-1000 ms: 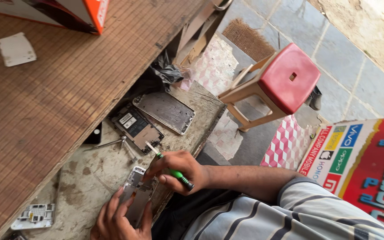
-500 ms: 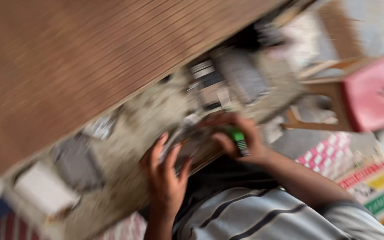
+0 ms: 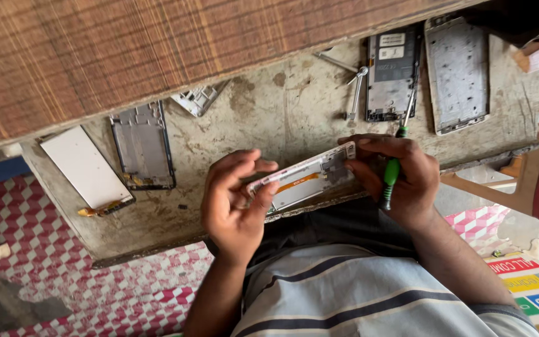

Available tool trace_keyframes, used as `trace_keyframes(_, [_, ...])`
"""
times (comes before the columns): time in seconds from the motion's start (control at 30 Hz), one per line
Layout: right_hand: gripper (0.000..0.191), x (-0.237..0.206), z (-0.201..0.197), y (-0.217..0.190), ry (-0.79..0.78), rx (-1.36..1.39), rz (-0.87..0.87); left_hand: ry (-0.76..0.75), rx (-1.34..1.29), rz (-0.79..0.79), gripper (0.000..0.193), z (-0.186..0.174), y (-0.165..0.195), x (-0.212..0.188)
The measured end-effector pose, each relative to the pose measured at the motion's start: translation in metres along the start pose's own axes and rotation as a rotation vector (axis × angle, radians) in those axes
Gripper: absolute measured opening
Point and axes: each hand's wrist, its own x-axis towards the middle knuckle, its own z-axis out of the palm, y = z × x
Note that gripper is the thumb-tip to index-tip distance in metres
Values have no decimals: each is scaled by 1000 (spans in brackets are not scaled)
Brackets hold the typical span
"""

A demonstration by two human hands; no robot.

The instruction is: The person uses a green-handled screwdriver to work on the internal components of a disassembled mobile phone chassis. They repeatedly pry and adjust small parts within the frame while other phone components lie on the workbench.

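Over stained concrete bench (image 3: 294,112), both hands' fingers (image 3: 263,190) grasp opened phone (image 3: 304,178); right also clenches screwdriver (image 3: 392,171).

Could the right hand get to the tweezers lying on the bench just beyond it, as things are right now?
Probably not freely. The tweezers lie close beyond the right hand with bare bench between, but that hand already grips a green screwdriver and steadies the opened phone, which the left hand also holds.
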Motion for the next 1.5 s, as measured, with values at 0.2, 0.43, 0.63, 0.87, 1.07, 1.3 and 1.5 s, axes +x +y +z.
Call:
trace_keyframes(0.2, [37,-19,-6,18,68,130,57,19,-190,-124,34,3,-2,-3])
trace_keyframes(0.43, [32,-26,-9,27,116,266,93,-5,-234,-110,26,1,-2,-7])
trace_keyframes(0.63, [36,-23,-10,25,151,300,128,-23,-251,-100,24,3,2,-3])
trace_keyframes(0.87, [31,-18,-8,20,172,231,128,-134,111,-74,18,3,10,7])
trace_keyframes(1.07, [23,-11,7,19,213,-64,-97,-103,542,182,22,11,12,12])
trace_keyframes(1.3, [45,2,28,25,364,-26,-455,-125,817,246,26,10,14,10])
trace_keyframes(1.5, [41,9,7,11,-4,-143,-438,-118,876,234,25,14,12,10])
